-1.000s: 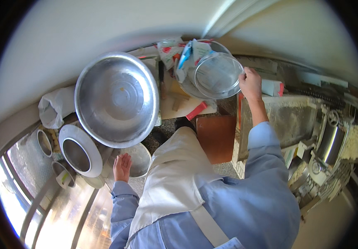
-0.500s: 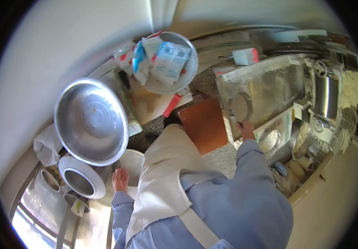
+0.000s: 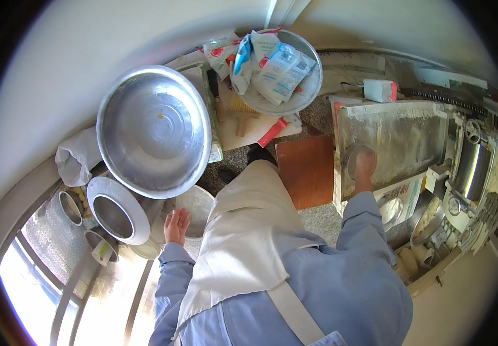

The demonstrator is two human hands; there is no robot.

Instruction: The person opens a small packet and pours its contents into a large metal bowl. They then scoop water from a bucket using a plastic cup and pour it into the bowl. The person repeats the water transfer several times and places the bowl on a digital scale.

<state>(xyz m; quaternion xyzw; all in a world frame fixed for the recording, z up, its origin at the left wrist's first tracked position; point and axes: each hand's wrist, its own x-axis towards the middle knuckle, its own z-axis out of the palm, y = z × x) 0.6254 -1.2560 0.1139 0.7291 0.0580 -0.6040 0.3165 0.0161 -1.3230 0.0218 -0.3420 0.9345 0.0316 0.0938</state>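
My left hand [image 3: 177,226] is open, palm partly up with its fingers apart, and holds nothing. It hangs beside a wide pale metal pot [image 3: 198,203]. My right hand [image 3: 365,164] reaches over a small round metal bowl [image 3: 351,155] on the floury metal tray [image 3: 401,130] of a roller machine, overlapping the bowl's right side. The fingers there are blurred and partly hidden, so I cannot tell whether they grip it. A brown square board [image 3: 306,173] lies to the left of the tray.
A large steel basin [image 3: 153,130] stands at left, above a white-rimmed pot [image 3: 113,216]. Behind, a metal bowl [image 3: 312,86] holds several plastic packets. A red-handled tool [image 3: 272,132] lies near it. The machine's steel roller [image 3: 472,170] and a handwheel [image 3: 472,131] are at right.
My right hand has moved from the lower rim of the small bowl up over its right side. My left hand stays open by the pale pot. The whole view has shifted.
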